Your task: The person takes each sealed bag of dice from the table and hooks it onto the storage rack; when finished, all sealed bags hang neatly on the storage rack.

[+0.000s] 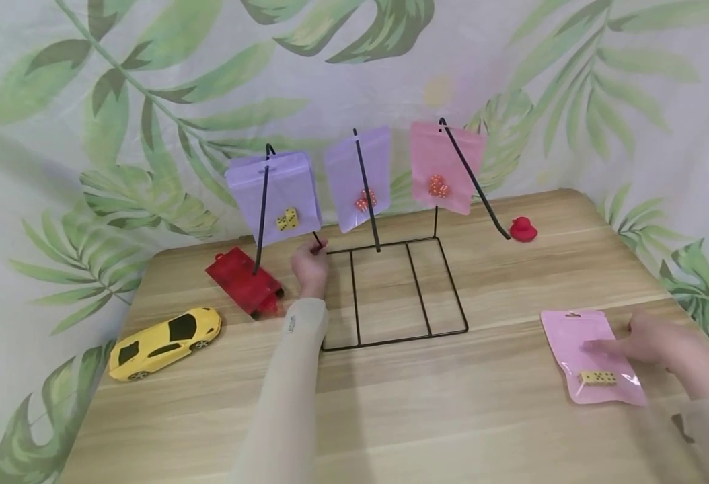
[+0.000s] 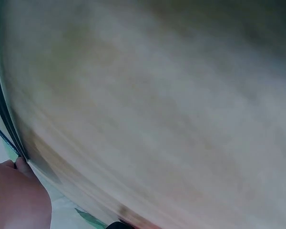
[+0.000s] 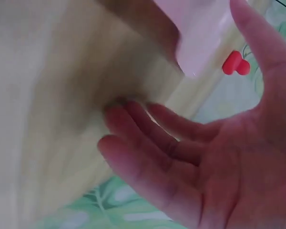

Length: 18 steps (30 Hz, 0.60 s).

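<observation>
Wood-grain table (image 1: 439, 410): the rack and loose bits all sit on it.
Black wire rack (image 1: 354, 296): three arms, purple pouches (image 1: 272, 198) on two, a pink one (image 1: 457, 158) on the third.
Right hand (image 1: 663, 346): fingers loosely spread, thumb over the loose pouch, no pinch; can't tell if it touches. Pick-up step, I reckon.
Left hand (image 1: 309, 267): pinching the rack's rear upright, steadying it I'd guess.
Loose pink pouch (image 1: 577, 359): right of the rack, slot end toward the backdrop. Next move calls for closing on its edge, imo.
Yellow dice (image 1: 598, 378): in that pouch's near end.
</observation>
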Tool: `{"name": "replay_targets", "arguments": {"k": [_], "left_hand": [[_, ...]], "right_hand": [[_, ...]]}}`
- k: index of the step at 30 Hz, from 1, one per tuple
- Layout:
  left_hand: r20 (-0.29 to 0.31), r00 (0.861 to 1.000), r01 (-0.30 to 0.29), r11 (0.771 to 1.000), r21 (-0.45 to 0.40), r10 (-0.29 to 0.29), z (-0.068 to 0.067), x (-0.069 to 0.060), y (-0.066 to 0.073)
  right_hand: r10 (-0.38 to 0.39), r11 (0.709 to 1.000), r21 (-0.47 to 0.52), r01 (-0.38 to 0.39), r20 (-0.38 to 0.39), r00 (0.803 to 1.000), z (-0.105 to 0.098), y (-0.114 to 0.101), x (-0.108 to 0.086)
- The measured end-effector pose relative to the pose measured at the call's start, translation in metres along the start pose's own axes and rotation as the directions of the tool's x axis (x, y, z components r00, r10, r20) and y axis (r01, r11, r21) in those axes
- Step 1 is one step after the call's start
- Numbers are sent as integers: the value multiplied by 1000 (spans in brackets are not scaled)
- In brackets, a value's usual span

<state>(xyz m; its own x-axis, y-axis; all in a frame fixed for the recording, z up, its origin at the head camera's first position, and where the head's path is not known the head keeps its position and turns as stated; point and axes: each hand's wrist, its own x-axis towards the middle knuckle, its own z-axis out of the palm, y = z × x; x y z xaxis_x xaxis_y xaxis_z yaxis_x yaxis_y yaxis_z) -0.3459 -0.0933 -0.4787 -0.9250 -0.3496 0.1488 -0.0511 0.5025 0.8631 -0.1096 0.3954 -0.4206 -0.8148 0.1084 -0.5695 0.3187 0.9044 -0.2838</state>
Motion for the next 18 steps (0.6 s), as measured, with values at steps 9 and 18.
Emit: {"name": "replay_targets", "arguments": {"k": [9,18], "left_hand": [[-2,1000,0,1000,3,0,1,0,0],[3,1000,0,1000,3,0,0,0,1]], "right_hand": [[-69,993,91,81,-121,990,17,-2,5],[-207,891,365,270,-204,957,18,-12,-3]]}}
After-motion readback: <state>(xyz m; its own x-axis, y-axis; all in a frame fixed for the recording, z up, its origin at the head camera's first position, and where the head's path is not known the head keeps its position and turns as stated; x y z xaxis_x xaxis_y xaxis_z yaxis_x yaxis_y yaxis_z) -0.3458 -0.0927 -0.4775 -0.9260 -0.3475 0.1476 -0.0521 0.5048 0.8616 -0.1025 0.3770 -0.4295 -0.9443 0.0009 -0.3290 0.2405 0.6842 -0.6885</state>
